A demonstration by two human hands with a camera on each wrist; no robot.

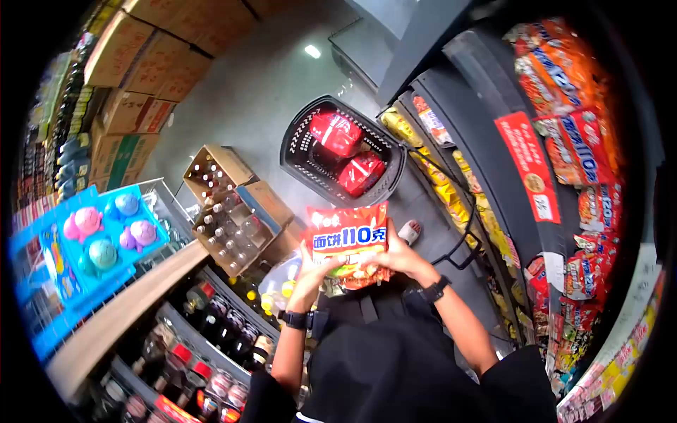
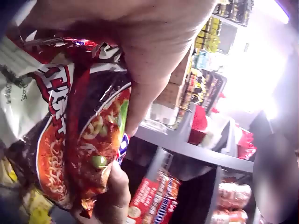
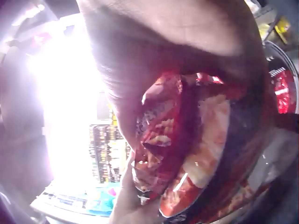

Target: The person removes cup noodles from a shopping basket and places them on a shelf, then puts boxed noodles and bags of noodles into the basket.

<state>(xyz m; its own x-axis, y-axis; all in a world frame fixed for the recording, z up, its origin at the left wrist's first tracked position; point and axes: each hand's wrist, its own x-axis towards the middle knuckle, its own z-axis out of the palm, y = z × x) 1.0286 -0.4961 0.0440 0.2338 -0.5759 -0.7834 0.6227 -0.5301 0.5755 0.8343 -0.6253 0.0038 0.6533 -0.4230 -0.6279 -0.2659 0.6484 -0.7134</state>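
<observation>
Both hands hold a red instant noodle packet (image 1: 350,231) in front of the body, with large blue and white lettering facing up. My left hand (image 1: 309,273) grips its left side and my right hand (image 1: 403,258) its right, the thumbs lying across the near part. In the left wrist view, the packet (image 2: 100,135) shows a printed bowl of noodles, and the left hand (image 2: 154,56) wraps its edge. The crinkled end of the packet (image 3: 201,144) is within the right hand (image 3: 182,32) in the right wrist view. Fingers underneath are mostly hidden.
A black shopping basket (image 1: 296,163) with red packets (image 1: 336,134) inside stands on the floor ahead. Shelves of noodle packets (image 1: 578,148) line the right. At left are cartons of bottles (image 1: 233,243), a blue tray (image 1: 144,243) of toys and stacked boxes (image 1: 134,53).
</observation>
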